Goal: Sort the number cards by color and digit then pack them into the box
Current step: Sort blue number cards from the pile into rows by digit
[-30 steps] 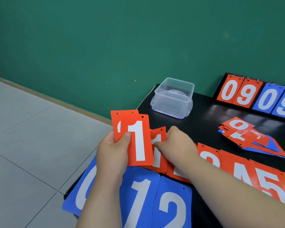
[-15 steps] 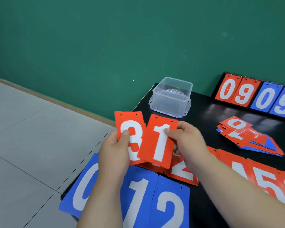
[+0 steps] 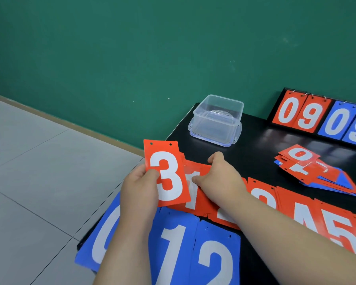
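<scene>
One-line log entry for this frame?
left hand: holds red 3 card | right hand: grips red 1 card at red row | box: no cards inside

The black table (image 3: 255,140) has a glossy top and stands against a dark green wall (image 3: 132,48), which fills the view behind and above the table. To the left of the table lies a floor (image 3: 29,171) of large grey tiles with thin dark joints. A tan baseboard (image 3: 70,125) runs along the foot of the wall down to the table's back left corner. At the table's back right a black flip scoreboard (image 3: 308,118) stands, showing red 0 9 and blue 0 9.
</scene>
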